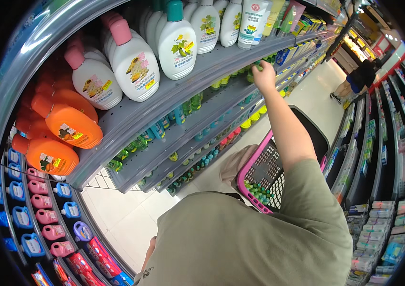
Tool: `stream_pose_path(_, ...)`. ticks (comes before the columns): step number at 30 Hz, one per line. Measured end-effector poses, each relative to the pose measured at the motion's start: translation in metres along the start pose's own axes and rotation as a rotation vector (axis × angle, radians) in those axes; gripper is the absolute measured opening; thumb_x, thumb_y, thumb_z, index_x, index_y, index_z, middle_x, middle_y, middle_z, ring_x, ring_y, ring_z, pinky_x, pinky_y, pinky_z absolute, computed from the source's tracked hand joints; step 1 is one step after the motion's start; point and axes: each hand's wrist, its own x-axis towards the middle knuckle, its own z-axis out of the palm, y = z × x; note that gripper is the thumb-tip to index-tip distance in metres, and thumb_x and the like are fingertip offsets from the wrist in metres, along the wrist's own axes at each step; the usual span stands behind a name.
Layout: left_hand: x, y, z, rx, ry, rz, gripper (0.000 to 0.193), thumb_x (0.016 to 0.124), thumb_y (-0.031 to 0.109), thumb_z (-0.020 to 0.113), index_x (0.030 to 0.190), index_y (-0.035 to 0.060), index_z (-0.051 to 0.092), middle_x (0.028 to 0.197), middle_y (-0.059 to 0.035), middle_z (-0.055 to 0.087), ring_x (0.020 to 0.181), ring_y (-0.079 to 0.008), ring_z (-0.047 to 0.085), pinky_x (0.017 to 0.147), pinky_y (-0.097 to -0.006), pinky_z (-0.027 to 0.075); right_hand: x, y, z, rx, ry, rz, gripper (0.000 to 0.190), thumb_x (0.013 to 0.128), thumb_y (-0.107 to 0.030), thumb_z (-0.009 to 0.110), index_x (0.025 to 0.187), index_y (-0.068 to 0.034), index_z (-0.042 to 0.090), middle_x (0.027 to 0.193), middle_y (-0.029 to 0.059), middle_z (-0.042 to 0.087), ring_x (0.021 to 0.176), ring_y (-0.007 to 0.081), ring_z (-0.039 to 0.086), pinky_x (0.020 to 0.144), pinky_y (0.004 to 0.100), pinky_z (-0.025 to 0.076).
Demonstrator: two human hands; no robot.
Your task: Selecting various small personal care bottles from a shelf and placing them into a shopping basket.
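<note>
My right hand reaches to the shelf below the top one, its fingers closed about a small green bottle. The hand partly covers that bottle. More green-yellow bottles stand to the left on the same shelf. Only a bit of my left forearm shows beside my shirt; the left hand is out of view. Below my right arm is a black shopping basket with a pink rim, holding several small green bottles.
White lotion bottles and orange bottles line the top shelf. Detergent jugs fill racks at left. Another shelving unit runs along the right. Farther down the aisle, a person bends over.
</note>
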Motion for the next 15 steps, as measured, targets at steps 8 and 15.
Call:
stream_pose_path(8,0.007,0.007,-0.022,0.089,-0.094,0.024,0.054,0.081,0.041,0.062,0.105,-0.0077,0.065,0.102,-0.0227,0.067,0.098,-0.0283,0.065,0.082,-0.0375,0.049,-0.074,-0.02,-0.065,0.449,-0.074,0.006,0.023,0.085,-0.008,0.067,0.106,-0.001,0.063,0.096,0.007,0.06,0.079,0.0127,0.063,0.069,0.025,0.05)
stream_pose_path(15,0.025,0.014,-0.023,0.12,-0.097,0.048,0.043,0.084,0.033,0.062,0.103,-0.0062,0.066,0.096,-0.0172,0.069,0.086,-0.024,0.065,0.077,-0.0352,0.051,-0.115,-0.025,-0.16,0.734,-0.053,0.385,0.029,0.089,-0.016,0.067,0.11,0.002,0.058,0.089,0.0061,0.064,0.068,0.0112,0.062,0.063,0.0235,0.049)
